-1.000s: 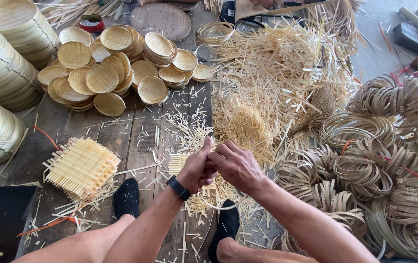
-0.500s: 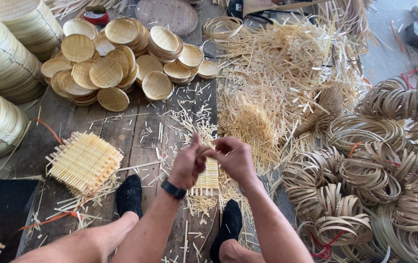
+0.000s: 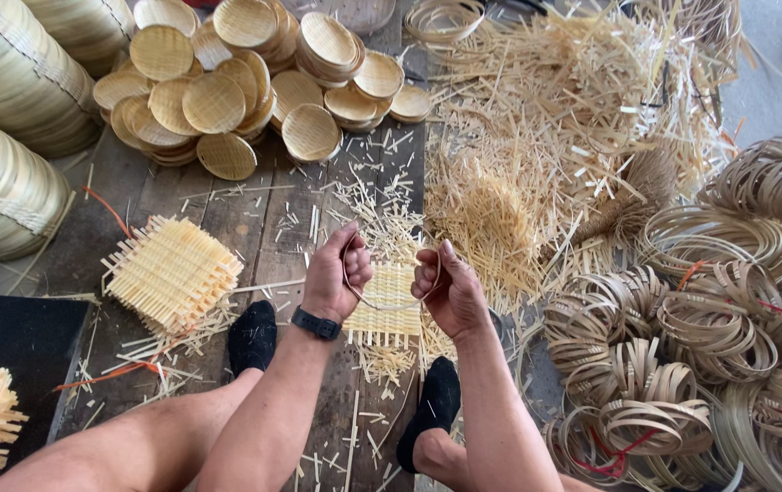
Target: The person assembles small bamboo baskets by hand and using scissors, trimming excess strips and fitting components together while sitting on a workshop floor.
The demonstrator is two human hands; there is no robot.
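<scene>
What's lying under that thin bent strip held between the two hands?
Under the thin bent bamboo strip lies a small square woven bamboo mat on the wooden plank floor. The hands hide the mat's side edges.

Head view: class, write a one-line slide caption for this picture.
Left hand and right hand bend a thin bamboo strip above a woven mat, beside coiled hoops.

A thin, pale bamboo strip [image 3: 382, 301], smooth and bent into a loop, is held over a matt square mat of woven straw-yellow slats [image 3: 389, 305]. Weathered grey wooden floorboards [image 3: 254, 214], rough and dull, are strewn with dry splinters. Round woven bamboo trays [image 3: 218, 100] are seen with a faint sheen, and coiled tan bamboo hoops [image 3: 719, 328] look smooth. A matt black wristband [image 3: 316, 323] is worn.
</scene>
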